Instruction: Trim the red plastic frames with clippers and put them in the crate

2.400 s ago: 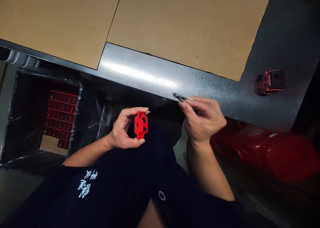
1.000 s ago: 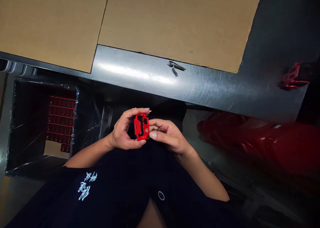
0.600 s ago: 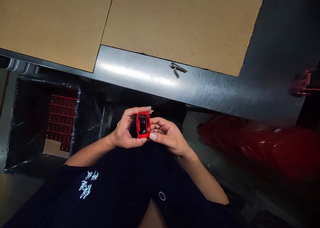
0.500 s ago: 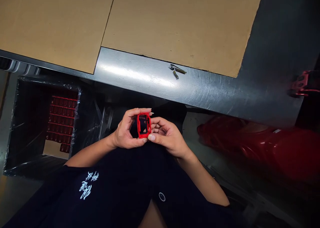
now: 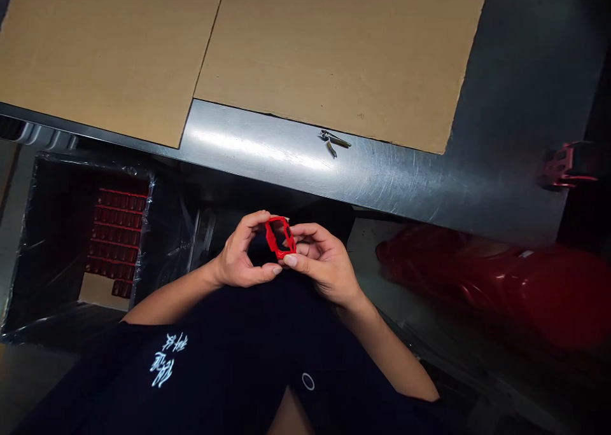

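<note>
A small red rectangular plastic frame [image 5: 286, 254] with an open middle is held between my two hands, above my lap and in front of the table edge. It sits tilted, its side turned partly toward me. My right hand [image 5: 327, 260] pinches its lower right corner between thumb and fingers. Fingers of my left hand [image 5: 241, 254] hold the top left edge, while the left thumb lies near the bottom corner, a little apart from it. Small metal clippers [image 5: 334, 140] lie on the metal table beyond my hands.
Cardboard sheets [image 5: 329, 53] cover much of the metal table [image 5: 248, 136]. At left below stands a plastic-lined box [image 5: 52, 231] with rows of red parts [image 5: 114, 231]. A large red shape [image 5: 491, 276] is at right under the table; another red object [image 5: 563, 165] sits at the table's right end.
The red frame has been turned and tilted between my hands, so its side shows more. My left thumb has come off its lower edge. The view has shifted slightly.
</note>
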Tool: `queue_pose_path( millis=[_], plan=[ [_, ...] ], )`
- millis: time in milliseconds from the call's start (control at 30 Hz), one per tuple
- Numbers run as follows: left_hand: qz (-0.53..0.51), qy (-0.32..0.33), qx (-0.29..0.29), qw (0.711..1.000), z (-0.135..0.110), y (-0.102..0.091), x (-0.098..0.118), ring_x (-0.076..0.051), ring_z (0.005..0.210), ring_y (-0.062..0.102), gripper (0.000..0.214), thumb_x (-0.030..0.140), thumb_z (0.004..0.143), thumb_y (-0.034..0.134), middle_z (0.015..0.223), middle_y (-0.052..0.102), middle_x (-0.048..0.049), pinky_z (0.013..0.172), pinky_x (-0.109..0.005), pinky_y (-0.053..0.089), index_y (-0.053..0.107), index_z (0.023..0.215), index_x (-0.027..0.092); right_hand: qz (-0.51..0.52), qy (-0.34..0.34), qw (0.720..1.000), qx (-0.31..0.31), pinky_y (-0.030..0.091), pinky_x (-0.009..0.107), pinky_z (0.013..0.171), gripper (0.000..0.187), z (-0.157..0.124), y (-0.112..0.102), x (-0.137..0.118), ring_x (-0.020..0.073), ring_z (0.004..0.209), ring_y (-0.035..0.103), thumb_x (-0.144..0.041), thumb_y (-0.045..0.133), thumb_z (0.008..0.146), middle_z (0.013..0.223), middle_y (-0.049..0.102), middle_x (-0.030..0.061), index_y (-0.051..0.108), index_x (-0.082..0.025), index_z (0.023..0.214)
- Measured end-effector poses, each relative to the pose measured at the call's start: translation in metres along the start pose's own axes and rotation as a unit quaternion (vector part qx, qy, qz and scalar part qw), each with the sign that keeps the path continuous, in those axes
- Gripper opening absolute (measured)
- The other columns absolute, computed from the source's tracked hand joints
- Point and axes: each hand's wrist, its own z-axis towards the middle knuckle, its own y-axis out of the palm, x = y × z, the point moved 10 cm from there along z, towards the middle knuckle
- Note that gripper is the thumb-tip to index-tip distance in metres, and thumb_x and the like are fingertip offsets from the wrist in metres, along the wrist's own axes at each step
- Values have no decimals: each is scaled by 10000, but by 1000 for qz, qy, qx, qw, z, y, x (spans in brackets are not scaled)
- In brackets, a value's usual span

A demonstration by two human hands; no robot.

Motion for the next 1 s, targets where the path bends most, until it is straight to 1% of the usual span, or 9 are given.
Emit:
queue_pose_path(
  millis=[300,433,533,633,733,833,900,933,1000],
  plan=[
    [-22,-20,-7,1000,0,0,-4,-304,1293,637,798,328,832,773,1410,592,-159,1070,-461,559,382,1523,244,-24,-66,997,28,614,325,858,391,0,-10,-12,173,963,709,-293,922,716,1075,744,12,757,-283,1070],
    [-35,-23,-20,999,7,2,1,-286,1281,646,685,371,868,736,1414,609,-162,1070,-446,551,433,1467,233,-118,-120,985,33,605,317,797,351,-4,-16,-26,173,935,687,-322,882,777,1074,683,21,760,-309,1106],
    [-22,-54,-21,998,11,-1,2,-282,1247,661,542,430,882,714,1364,651,-155,1042,-431,553,522,1345,225,-244,-196,950,18,584,353,851,322,-11,-15,-47,191,982,669,-288,835,835,1085,672,36,756,-323,1145],
    [42,-112,-37,992,15,-3,-3,-243,1075,719,359,390,867,739,1188,726,-106,935,-373,575,586,1151,233,-374,-254,892,-21,559,404,918,304,-19,-9,-66,218,1044,657,-226,759,891,1121,681,64,745,-302,1185],
    [133,-172,-97,971,19,5,-12,-187,865,717,213,340,848,750,1003,745,-38,801,-308,564,588,940,236,-477,-274,832,-74,554,404,892,292,-26,4,-72,219,1011,651,-171,708,905,1120,692,79,746,-257,1181],
    [166,-211,-176,947,19,23,-21,-166,764,686,163,343,841,728,912,730,7,703,-277,546,632,947,266,-533,-264,794,-130,554,382,876,274,-28,11,-67,213,990,652,-148,701,899,1099,709,75,753,-234,1153],
    [161,-228,-204,938,16,31,-27,-165,738,672,220,347,823,727,906,731,15,688,-274,551,673,1029,291,-531,-255,794,-149,557,373,898,293,-29,1,-71,215,1027,664,-177,742,880,1139,711,79,743,-229,1168],
    [156,-240,-205,936,13,31,-31,-168,742,672,266,353,816,728,927,739,10,696,-279,559,688,1073,300,-523,-257,803,-126,555,374,918,316,-28,-13,-81,218,1049,668,-200,771,864,1157,711,78,736,-231,1177],
    [133,-275,-181,935,4,20,-40,-182,773,687,360,385,806,737,998,758,-13,717,-296,581,706,1156,305,-487,-283,826,22,537,367,962,340,-28,-66,-125,215,1082,665,-236,813,835,1177,709,74,733,-240,1165]
  ],
)
